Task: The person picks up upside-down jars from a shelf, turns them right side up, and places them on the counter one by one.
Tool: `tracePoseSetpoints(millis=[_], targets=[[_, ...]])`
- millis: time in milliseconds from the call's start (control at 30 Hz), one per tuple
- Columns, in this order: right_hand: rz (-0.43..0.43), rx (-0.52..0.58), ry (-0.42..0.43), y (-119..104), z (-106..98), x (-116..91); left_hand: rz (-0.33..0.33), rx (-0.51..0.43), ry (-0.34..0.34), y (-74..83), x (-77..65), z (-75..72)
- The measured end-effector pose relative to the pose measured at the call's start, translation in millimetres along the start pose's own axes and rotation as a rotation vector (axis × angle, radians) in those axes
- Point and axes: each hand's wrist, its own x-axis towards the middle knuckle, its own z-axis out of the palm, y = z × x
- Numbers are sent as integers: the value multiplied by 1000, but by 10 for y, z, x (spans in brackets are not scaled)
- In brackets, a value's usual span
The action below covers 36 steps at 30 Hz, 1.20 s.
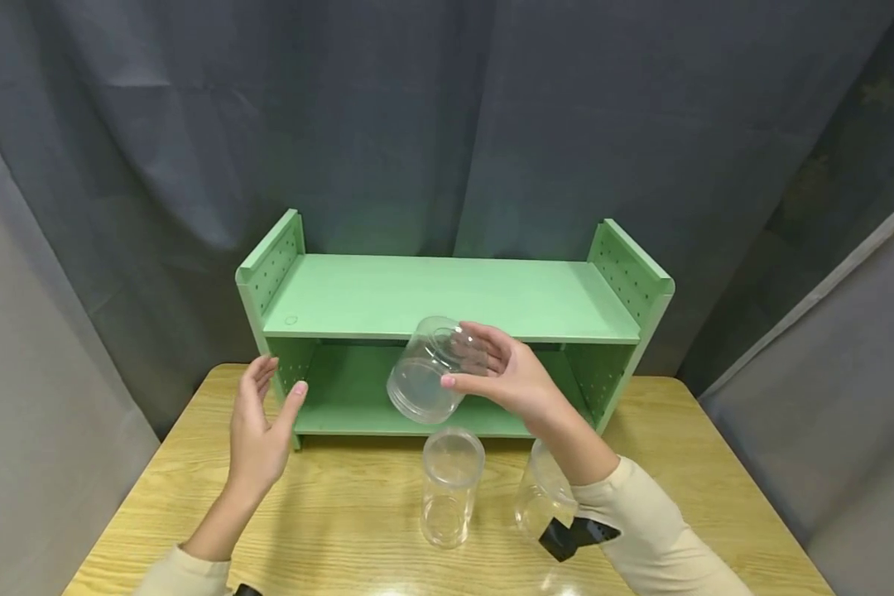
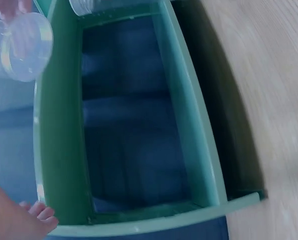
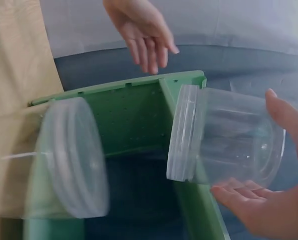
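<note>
My right hand (image 1: 510, 377) grips a clear plastic jar (image 1: 425, 381) near its base, thumb on one side and fingers on the other. The jar is tilted in front of the upper shelf's edge, its ridged lid end (image 3: 183, 132) pointing down and left. My left hand (image 1: 257, 434) is raised by the left side of the green shelf unit (image 1: 447, 298), fingers apart and touching nothing. Two more clear jars stand on the table: one in the middle (image 1: 450, 488), the other (image 1: 536, 497) partly hidden by my right forearm.
The two-tier green unit stands on a wooden table (image 1: 358, 530), with raised side panels (image 1: 633, 269) at both ends. Behind it hangs a dark grey curtain (image 1: 387, 124). Lighter grey cloth (image 1: 37, 331) flanks the table.
</note>
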Motion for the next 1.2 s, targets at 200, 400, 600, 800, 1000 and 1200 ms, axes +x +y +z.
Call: tracePoseSetpoints(millis=[200,400,600,800,1000,1200], targets=[[-35,101,42,243,40,-32,113,6,-107,137,-56,131],[-131,172,24,421,129,-88,269,-121,-275,286,-130,333],[-167,318,-32,502,222,-136,291,-274,-386,328,-194,535],[-228,454,-137,610,294,-157,244,-353,-364,343,-288,674],[-230,420,-177,654,289,-173,269,-239,-253,374,-325,666],[-338,237,-156,565,165,-195,344,-112,-270,394,-267,578]])
